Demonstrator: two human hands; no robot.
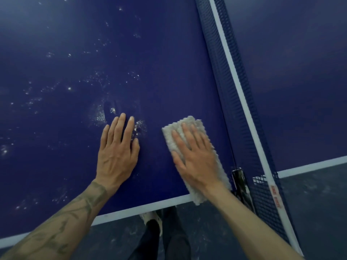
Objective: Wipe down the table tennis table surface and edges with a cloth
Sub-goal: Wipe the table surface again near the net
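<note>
Near table's (pixel 169 76) front edge, beside net (pixel 228 94): my right hand (pixel 195 158) lies flat, fingers straight, pressing white cloth (pixel 189 158) down. My left hand (pixel 117 154) rests flat on blue top, fingers spread, near white specks (pixel 99 113).

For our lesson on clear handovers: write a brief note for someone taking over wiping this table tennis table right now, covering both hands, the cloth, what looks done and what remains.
Left hand: open, flat on the bare table, holding nothing.
Right hand: open, fingers straight, pressing the cloth flat on the surface.
Cloth: beside the net, its near end overhanging the white edge line.
Done: the strip between the hands and the net looks free of specks.
Left to do: white specks spread left of and beyond the left hand; edges probably too.
</note>
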